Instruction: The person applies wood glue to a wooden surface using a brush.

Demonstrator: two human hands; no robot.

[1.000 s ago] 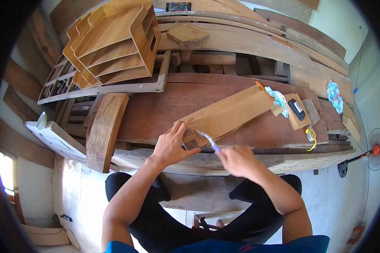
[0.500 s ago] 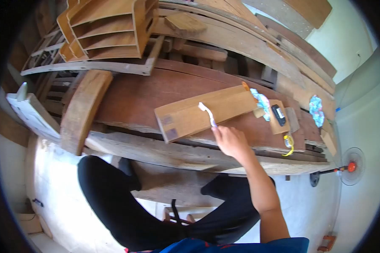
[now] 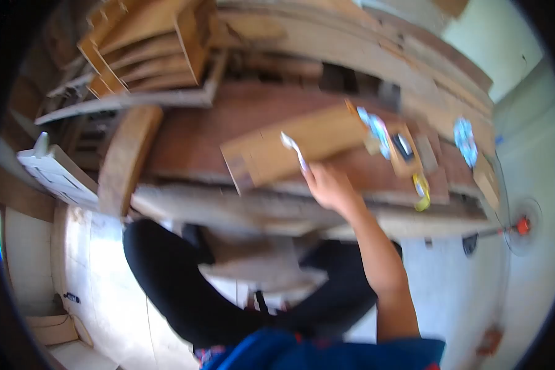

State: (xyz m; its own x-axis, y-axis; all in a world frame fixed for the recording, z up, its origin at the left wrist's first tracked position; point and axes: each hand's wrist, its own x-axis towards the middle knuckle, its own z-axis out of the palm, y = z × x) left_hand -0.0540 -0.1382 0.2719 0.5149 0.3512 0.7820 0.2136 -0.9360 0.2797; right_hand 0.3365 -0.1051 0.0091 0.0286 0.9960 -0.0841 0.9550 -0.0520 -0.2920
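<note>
My right hand (image 3: 330, 187) is closed around the handle of a white toothbrush (image 3: 294, 148). Its bristle head points away from me, over a flat light-brown wooden board (image 3: 246, 157). The board lies at a slant on the reddish-brown workbench (image 3: 191, 135), with darker square patches near its left end. Right of the board are a crumpled blue patterned cloth or wrapper (image 3: 376, 131) and a small wood block with a black device (image 3: 403, 146) on it. A yellow tape measure (image 3: 421, 188) sits just below that block. My left hand is out of the frame.
A tiered wooden rack (image 3: 148, 52) stands at the back left, behind a thick wooden beam (image 3: 129, 151). Long planks (image 3: 327, 37) run along the back. Another crumpled blue piece (image 3: 465, 140) lies far right, near a fan (image 3: 523, 225). My legs are under the bench edge.
The whole view has shifted and blurred with head motion. My right hand still grips the toothbrush over the board, slightly further left and up in the frame.
</note>
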